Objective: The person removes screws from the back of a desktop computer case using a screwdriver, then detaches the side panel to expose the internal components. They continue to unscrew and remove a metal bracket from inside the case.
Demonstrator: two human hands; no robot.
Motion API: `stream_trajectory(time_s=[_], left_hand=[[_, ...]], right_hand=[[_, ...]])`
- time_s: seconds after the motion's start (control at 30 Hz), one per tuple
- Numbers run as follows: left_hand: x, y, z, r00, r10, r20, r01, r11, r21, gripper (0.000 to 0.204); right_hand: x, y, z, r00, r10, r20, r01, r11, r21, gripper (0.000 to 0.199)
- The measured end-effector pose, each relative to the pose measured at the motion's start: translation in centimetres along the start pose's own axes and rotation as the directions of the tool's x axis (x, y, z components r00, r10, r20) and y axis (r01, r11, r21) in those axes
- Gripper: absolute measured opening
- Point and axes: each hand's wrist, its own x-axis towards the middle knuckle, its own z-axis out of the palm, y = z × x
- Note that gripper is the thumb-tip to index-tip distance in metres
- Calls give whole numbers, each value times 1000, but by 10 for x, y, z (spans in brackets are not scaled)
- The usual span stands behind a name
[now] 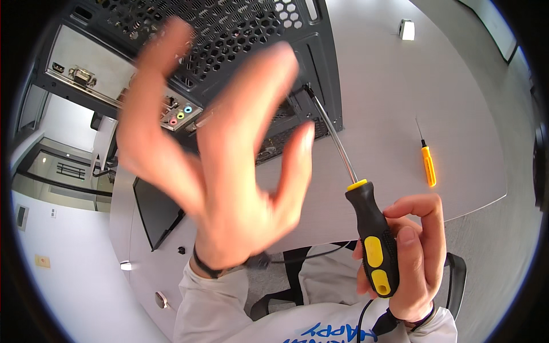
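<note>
My right hand (pixel 420 251) is wrapped round the black and yellow handle of a long screwdriver (pixel 374 240). The screwdriver's metal shaft slants up and left, and its dark tip meets the edge of a black computer case (pixel 323 68). My left hand (pixel 234 166) is raised in front of the case, blurred by motion, with its fingers spread and nothing visible in them. It hides part of the case's back. Coloured audio jacks and a port panel (pixel 86 60) show on the case beside that hand.
A small yellow-handled screwdriver (pixel 429 166) lies on the pale table (pixel 377 86) at the right. A small white object (pixel 406 30) stands farther back. At the left lie a flat black panel (pixel 157 211) and a small dark piece (pixel 182 250). A chair (pixel 456 280) is close to me.
</note>
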Motion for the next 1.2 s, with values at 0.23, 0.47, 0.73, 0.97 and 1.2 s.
stream_trajectory(time_s=[0.23, 0.47, 0.73, 0.97, 1.2], left_hand=[[-40, 37, -6, 971, 165, 171, -100, 938, -332, 30], [-44, 31, 15, 967, 252, 30, -229, 918, -324, 19], [-40, 19, 24, 936, 342, -80, -351, 893, -282, 24], [-43, 14, 22, 921, 387, -48, -389, 903, -184, 25], [-46, 28, 36, 947, 273, -172, -310, 916, -255, 34]], right_hand=[[4, 2, 0, 991, 104, 85, -124, 950, 286, 20], [11, 6, -12, 982, 44, 183, -85, 972, 219, 19], [-3, 3, -53, 700, -596, 394, 698, 450, -558, 39], [-14, 9, -50, 486, -586, 649, 780, -44, -624, 44], [8, 27, -50, 330, -724, 606, 882, 7, -472, 45]])
